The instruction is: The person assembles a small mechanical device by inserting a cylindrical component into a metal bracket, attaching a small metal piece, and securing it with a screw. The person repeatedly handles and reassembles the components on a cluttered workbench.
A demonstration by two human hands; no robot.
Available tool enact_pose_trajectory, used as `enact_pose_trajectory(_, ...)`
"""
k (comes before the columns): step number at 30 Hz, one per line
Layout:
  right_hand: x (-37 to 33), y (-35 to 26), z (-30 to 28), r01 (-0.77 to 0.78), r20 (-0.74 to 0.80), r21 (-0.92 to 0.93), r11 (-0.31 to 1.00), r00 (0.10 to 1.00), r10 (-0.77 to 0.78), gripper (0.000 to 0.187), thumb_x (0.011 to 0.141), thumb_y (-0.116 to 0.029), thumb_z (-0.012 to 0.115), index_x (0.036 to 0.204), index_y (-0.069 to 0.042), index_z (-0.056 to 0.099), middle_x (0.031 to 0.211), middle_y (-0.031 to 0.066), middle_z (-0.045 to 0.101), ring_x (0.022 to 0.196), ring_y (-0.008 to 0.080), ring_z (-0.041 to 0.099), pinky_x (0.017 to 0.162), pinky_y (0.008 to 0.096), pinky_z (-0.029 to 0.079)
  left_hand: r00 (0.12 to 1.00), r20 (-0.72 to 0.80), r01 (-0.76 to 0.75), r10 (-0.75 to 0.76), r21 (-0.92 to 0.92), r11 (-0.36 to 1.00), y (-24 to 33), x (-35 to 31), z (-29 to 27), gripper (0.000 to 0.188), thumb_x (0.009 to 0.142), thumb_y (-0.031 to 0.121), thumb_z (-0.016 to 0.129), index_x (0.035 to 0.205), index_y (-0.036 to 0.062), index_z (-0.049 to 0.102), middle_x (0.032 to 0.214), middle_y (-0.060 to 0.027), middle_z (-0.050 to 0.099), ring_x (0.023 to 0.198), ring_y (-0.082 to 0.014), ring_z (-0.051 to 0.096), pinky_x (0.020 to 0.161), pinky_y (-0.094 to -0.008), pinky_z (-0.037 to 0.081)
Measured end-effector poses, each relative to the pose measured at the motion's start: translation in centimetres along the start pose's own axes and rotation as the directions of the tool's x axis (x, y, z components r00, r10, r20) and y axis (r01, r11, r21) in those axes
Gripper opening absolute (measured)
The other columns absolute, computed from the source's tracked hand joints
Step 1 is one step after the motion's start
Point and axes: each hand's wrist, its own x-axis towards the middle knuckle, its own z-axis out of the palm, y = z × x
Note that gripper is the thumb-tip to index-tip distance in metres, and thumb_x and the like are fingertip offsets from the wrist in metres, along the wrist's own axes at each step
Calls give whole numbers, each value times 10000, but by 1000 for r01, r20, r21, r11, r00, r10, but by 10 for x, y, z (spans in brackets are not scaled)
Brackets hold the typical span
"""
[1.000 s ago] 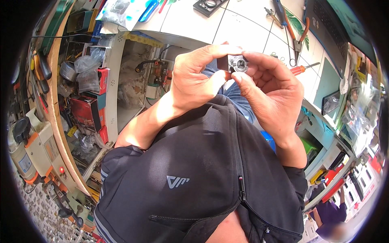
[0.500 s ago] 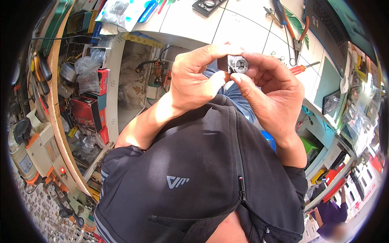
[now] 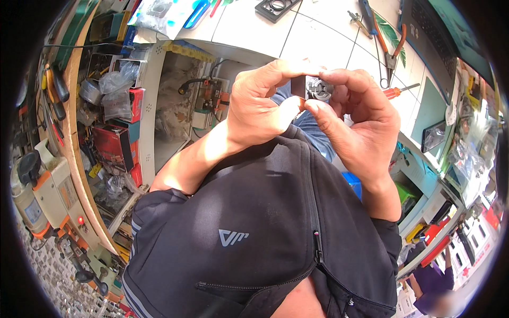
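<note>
A small metal part (image 3: 319, 89) is held up over the near edge of the tiled table. It has a shiny, ring-shaped face and a dark, flat side; its exact kind cannot be made out. My left hand (image 3: 258, 100) grips its dark side between thumb and forefinger. From the other side, the curled fingers and thumb of my right hand (image 3: 361, 119) close around it, partly hiding its right end.
On the tiled table (image 3: 318, 45) lie a black plate with a round opening (image 3: 277, 7), orange-handled pliers (image 3: 392, 57), and a screwdriver (image 3: 393, 92). A laptop (image 3: 424, 37) stands at the far right. Shelves with red boxes (image 3: 114, 146) and a key-cutting machine (image 3: 50, 185) are at left.
Both hands have shifted slightly right with the metal part. The part is tilted so that its ring face shows at a different angle.
</note>
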Motion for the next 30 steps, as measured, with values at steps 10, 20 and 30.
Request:
enact_pose_trajectory(10,9,-7,-16,114,90,-46,992,990,-109,295,736,52,729,1011,-22,650,820,-39,533,622,-7,420,528,140,332,996,-88,5,-12,-70,998,5,4,8,438,721,-145,635,1128,13,615,1043,-91,677,995,-170,642,879,-281,500)
enact_pose_trajectory(20,9,-17,-17,-13,157,-217,976,987,48,335,737,4,742,1041,-19,602,788,-29,491,643,24,448,548,164,358,988,57,147,-144,-40,988,9,-3,1,446,784,-137,599,1213,-48,518,1129,-150,620,1055,-217,608,929,-343,488)
enact_pose_trajectory(30,16,-22,-24,158,250,-329,931,965,-75,345,709,10,737,1032,-53,633,741,-4,510,603,68,476,528,201,396,986,91,138,-140,19,990,8,-4,-1,394,807,-100,606,1191,-58,527,1086,-145,638,1019,-196,621,901,-324,497)
